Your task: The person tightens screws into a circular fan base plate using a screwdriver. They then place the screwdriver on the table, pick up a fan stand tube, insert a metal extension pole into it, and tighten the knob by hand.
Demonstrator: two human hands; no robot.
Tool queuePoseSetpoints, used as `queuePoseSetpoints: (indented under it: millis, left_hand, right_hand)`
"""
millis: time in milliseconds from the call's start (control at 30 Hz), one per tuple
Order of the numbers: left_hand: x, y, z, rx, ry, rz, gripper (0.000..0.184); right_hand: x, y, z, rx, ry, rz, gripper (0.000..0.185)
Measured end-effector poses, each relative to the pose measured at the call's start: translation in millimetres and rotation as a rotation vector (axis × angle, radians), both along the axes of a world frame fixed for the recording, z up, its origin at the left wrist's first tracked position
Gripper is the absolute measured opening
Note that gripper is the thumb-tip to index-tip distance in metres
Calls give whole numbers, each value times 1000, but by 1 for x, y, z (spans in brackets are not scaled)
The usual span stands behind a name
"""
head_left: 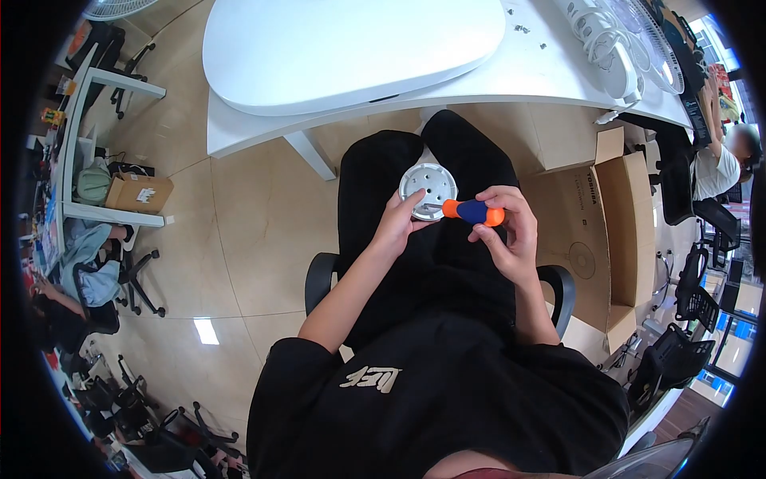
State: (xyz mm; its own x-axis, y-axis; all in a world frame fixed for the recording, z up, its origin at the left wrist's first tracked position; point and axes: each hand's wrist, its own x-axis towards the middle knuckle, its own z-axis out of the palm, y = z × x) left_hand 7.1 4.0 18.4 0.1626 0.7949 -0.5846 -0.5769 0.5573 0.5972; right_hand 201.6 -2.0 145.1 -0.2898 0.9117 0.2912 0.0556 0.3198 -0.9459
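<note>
My left hand (pixel 396 220) grips a round white disc (pixel 432 177) with several small holes, its thumb lying over the face and the fingers beneath the rim. The disc is held above my lap, face up to the camera. In my right hand (pixel 512 231) is a screwdriver (pixel 474 211) with an orange and dark blue handle, pinched near its butt end. Its shaft points left across the lower part of the disc. Whether the tip sits in a hole or on a screw, I cannot tell.
A white table (pixel 550 80) stands in front, bearing a large white rounded panel (pixel 351 48), small metal pieces (pixel 522 29) and a white power strip (pixel 610 60). An open cardboard box (pixel 586 239) is on the floor at right. Other people sit at both sides.
</note>
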Motion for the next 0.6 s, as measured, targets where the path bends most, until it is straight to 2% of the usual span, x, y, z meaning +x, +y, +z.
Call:
queuePoseSetpoints:
  millis: [600]
  left_hand:
    - [0, 1, 7, -11, 14, 4, 47]
  right_hand:
    - [5, -4, 4, 15, -46, -2, 32]
